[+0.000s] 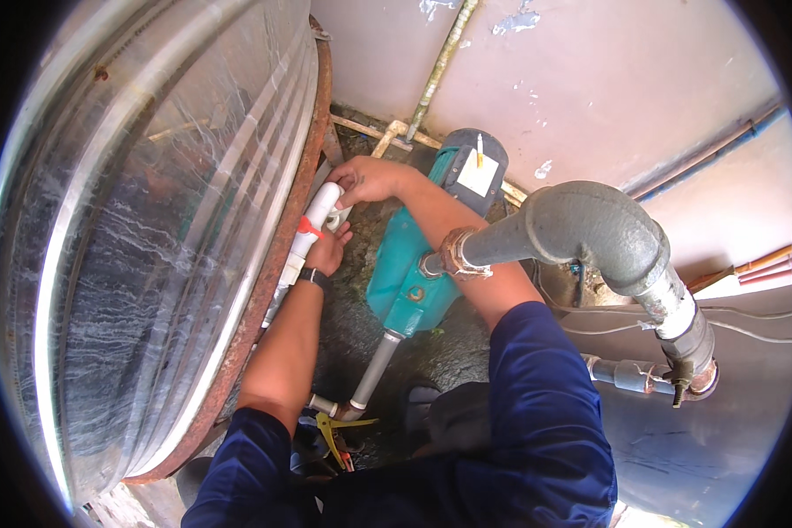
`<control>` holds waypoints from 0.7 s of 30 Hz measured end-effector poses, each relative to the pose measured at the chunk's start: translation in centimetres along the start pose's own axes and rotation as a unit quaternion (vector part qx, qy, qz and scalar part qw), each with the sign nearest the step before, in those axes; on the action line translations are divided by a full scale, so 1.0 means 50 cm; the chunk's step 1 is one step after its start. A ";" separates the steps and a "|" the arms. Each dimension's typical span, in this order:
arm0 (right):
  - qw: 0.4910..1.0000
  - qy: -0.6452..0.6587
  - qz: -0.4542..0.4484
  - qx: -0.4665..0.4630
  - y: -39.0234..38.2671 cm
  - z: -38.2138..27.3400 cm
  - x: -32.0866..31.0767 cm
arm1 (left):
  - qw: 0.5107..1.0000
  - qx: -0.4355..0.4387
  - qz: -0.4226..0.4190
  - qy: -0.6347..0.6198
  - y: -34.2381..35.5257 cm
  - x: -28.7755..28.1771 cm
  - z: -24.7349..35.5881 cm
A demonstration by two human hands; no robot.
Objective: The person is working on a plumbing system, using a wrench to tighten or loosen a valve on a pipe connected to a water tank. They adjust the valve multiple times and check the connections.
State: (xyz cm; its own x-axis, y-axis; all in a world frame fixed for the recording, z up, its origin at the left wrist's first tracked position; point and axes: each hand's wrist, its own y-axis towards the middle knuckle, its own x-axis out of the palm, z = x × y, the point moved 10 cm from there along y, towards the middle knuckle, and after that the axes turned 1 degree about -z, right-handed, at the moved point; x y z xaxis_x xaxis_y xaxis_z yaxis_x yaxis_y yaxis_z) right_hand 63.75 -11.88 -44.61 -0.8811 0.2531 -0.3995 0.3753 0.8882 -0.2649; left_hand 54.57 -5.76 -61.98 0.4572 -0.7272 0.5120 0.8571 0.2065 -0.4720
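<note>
A white plastic pipe [297, 263] with a red valve handle [309, 227] and a rounded white fitting [324, 201] runs along the steel tank's rusty rim. My right hand [362, 179] has its fingers closed on the white fitting at the upper end. Just below, my left hand [327, 249] reaches behind the pipe with fingers curled round it, partly hidden by pipe and valve. A teal pump [394, 268] with a dark motor housing [471, 180] sits beside my hands, under my right arm.
A large steel tank [150, 264] fills the left. A grey elbow pipe [594, 233] arches over my right arm to a lower valve [685, 374]. Pipes [440, 66] run along the pale wall [590, 79]. Yellow-handled pliers [334, 433] lie near my feet.
</note>
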 end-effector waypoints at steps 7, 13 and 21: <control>1.000 -0.017 0.004 0.002 -0.003 -0.005 -0.004 | 1.000 0.006 0.001 0.017 -0.005 -0.002 0.006; 1.000 0.018 -0.005 0.023 0.002 0.006 0.001 | 0.988 0.032 0.042 0.145 -0.024 -0.018 0.018; 0.999 0.019 -0.016 0.034 -0.001 0.007 0.005 | 0.941 0.050 0.168 0.289 -0.073 -0.045 0.022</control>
State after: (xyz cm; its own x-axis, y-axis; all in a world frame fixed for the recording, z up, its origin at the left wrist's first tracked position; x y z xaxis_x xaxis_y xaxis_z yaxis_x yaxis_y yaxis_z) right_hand 63.62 -11.98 -45.01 -0.9029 0.2403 -0.3564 0.3640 0.8683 -0.3369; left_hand 50.66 -4.15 -60.64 0.5252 -0.8388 -0.1436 0.7184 0.5275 -0.4536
